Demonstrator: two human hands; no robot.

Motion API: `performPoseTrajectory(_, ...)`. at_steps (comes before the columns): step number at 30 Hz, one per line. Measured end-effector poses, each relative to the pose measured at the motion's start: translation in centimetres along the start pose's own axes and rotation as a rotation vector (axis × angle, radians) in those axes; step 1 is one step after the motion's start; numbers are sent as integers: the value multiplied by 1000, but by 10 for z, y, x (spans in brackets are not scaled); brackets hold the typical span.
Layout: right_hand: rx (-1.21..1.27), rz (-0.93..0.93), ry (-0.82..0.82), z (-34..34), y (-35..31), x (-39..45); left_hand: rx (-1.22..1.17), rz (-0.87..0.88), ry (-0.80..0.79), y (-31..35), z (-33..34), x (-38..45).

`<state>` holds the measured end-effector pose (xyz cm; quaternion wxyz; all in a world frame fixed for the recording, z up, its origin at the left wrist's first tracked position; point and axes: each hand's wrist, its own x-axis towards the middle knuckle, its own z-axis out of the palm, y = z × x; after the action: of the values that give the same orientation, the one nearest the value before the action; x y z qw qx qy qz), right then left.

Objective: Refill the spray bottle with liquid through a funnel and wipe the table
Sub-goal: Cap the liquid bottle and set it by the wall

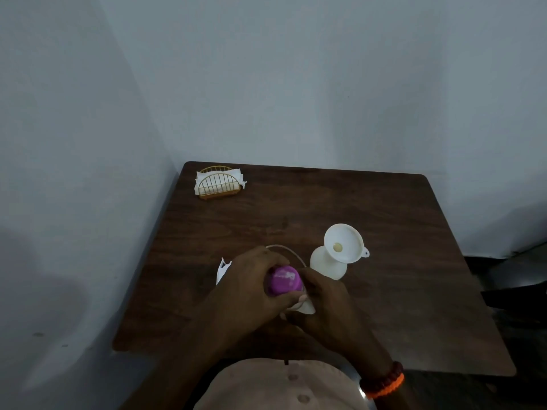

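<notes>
A white spray bottle [327, 263] stands on the brown table [399, 276] with a white funnel [343, 242] set in its neck. Just left of it my left hand [251, 284] curls round the purple cap [284, 281] of a refill bottle. My right hand [321, 309] grips the same refill bottle's pale body [305, 307] from the right and below. Most of that bottle is hidden by my hands. The white spray head [222, 269] with its thin clear tube [291, 253] lies on the table behind my left hand.
A gold wire holder with white napkins [217, 183] stands at the table's far left corner. Grey walls close off the far and left sides. A dark object [515, 279] sits beyond the table's right edge.
</notes>
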<state>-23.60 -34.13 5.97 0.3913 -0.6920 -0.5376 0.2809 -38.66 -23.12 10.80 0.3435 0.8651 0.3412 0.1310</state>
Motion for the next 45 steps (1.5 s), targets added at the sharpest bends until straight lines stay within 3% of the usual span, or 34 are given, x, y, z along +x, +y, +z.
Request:
performPoseTrajectory(13, 54, 6, -120, 0, -7, 14, 72, 139, -124, -11, -32, 14)
performPoseTrajectory(19, 147, -105, -125, -40, -77, 80, 58, 270, 109, 36, -116, 53)
performPoseTrajectory(26, -124, -266, -110, -120, -130, 193, 89, 319, 328, 65, -179, 128)
performPoseTrajectory(30, -121, -200, -104, -127, -105, 266, 142, 290, 367, 45, -171, 198)
performPoseTrajectory(36, -56, -92, -40, -97, -11, 364, 185, 202, 334, -26, -129, 305)
performPoseTrajectory(45, -101, -54, 30, -48, 72, 439, 85, 50, 347, -110, -71, 388)
